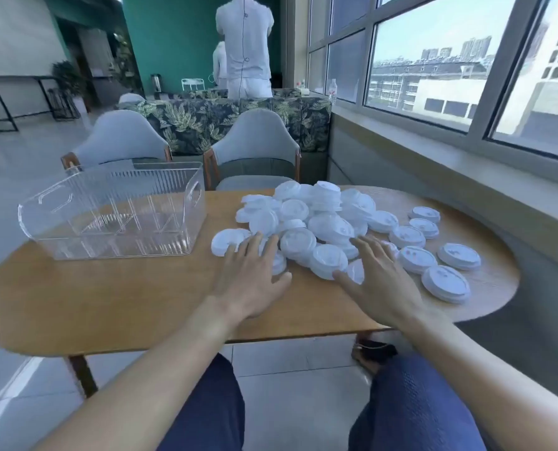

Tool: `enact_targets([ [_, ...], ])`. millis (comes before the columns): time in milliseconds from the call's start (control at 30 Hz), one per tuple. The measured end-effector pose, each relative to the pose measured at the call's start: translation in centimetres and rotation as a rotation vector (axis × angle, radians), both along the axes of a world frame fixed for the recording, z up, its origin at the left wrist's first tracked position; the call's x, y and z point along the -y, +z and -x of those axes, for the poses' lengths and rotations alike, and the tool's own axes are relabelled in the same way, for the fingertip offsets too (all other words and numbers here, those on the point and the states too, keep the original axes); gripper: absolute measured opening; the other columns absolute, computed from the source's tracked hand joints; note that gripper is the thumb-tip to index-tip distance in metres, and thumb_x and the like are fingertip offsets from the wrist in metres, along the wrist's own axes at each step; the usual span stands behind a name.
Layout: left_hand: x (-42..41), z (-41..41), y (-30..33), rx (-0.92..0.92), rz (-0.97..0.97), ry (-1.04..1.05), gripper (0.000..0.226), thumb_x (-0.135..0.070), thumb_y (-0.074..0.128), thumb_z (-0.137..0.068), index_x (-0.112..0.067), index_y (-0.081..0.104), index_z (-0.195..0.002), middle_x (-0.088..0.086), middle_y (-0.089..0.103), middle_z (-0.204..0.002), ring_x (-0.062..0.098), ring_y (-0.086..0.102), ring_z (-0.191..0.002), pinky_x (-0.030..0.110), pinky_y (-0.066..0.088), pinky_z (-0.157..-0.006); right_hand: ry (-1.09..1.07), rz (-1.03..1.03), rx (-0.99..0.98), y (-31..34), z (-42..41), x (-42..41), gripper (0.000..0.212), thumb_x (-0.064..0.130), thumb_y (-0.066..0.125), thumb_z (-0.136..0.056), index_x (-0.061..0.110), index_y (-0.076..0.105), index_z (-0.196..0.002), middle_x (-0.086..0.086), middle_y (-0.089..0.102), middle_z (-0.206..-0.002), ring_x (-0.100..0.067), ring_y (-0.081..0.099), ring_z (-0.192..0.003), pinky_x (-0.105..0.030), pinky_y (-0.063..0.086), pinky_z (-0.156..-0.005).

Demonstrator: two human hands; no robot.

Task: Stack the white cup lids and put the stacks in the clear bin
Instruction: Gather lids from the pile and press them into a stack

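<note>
- Lids [328, 224] lie in a loose heap on the table's [108, 297] right half, some scattered singly.
- Left hand [251, 281] and right hand [380, 281], fingers spread, grasp nothing at the heap's near edge.
- Bin [115, 214] stands left of the heap.

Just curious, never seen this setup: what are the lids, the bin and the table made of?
The white cup lids look like thin moulded plastic, matte, with raised rims. The clear bin seems rigid see-through plastic, glossy, with ribbed walls catching light. The table appears wood or wood veneer, smooth, with faint grain; which one I cannot tell.
</note>
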State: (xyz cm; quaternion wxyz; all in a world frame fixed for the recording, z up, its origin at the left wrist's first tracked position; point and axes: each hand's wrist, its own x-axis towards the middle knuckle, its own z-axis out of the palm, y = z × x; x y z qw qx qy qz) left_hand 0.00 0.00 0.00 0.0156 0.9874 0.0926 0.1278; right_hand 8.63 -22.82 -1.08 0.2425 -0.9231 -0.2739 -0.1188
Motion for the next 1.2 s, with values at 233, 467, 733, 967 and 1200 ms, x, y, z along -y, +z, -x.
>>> enact_targets([
  [233, -0.9, -0.2, -3.0, -0.051, 0.086, 0.004, 0.072, -0.058, 0.040, -0.102, -0.024, 0.015, -0.161, 0.005, 0.016, -0.169, 0.023, 0.013, -0.155, 0.039, 0.007, -0.125, -0.089, -0.010, -0.075, -2.8, -0.9, 1.2, 0.074, 0.059, 0.055, -0.093, 0.022, 0.034, -0.153, 0.003, 0.026, -0.162, -0.017, 0.016, -0.150, -0.036, 0.029, -0.116],
  [467, -2.3, -1.6, -5.0, 0.035, 0.178, 0.017, 0.071, -0.055, 0.040, -0.103, -0.024, 0.015, -0.161, 0.005, 0.011, -0.171, 0.022, 0.008, -0.157, 0.038, 0.008, -0.127, -0.111, -0.006, -0.066, -4.6, -2.0, 1.5, 0.069, 0.054, 0.059, -0.093, 0.022, 0.036, -0.151, 0.003, 0.031, -0.157, -0.018, 0.018, -0.146, -0.034, 0.024, -0.118],
  [733, -3.2, -2.3, -5.6, 0.088, 0.236, -0.004, 0.068, -0.051, 0.042, -0.103, -0.023, 0.019, -0.161, 0.002, 0.015, -0.169, 0.021, 0.012, -0.156, 0.035, 0.013, -0.125, -0.214, -0.077, -0.003, -5.1, -2.6, 1.5, 0.074, 0.059, 0.068, -0.084, 0.028, 0.042, -0.146, 0.002, 0.045, -0.147, -0.020, 0.029, -0.137, -0.040, 0.029, -0.113],
  [967, -3.4, -3.0, -5.6, 0.144, 0.264, -0.031, 0.065, -0.046, 0.047, -0.102, -0.023, 0.024, -0.159, 0.000, 0.020, -0.167, 0.018, 0.014, -0.155, 0.033, 0.017, -0.124, -0.223, -0.147, -0.024, -5.3, -2.5, 1.7, 0.075, 0.058, 0.073, -0.081, 0.031, 0.042, -0.143, 0.003, 0.053, -0.136, -0.016, 0.034, -0.132, -0.039, 0.037, -0.106],
  [1200, -3.4, -3.2, -6.4, 0.307, 0.209, -0.132, 0.057, -0.033, 0.058, -0.096, -0.018, 0.042, -0.149, 0.005, 0.035, -0.161, 0.023, 0.028, -0.149, 0.045, 0.030, -0.122, -0.218, -0.330, -0.028, -5.3, -2.6, 1.8, 0.077, 0.055, 0.077, -0.078, 0.035, 0.041, -0.142, 0.008, 0.050, -0.139, -0.017, 0.037, -0.136, -0.037, 0.037, -0.106],
])
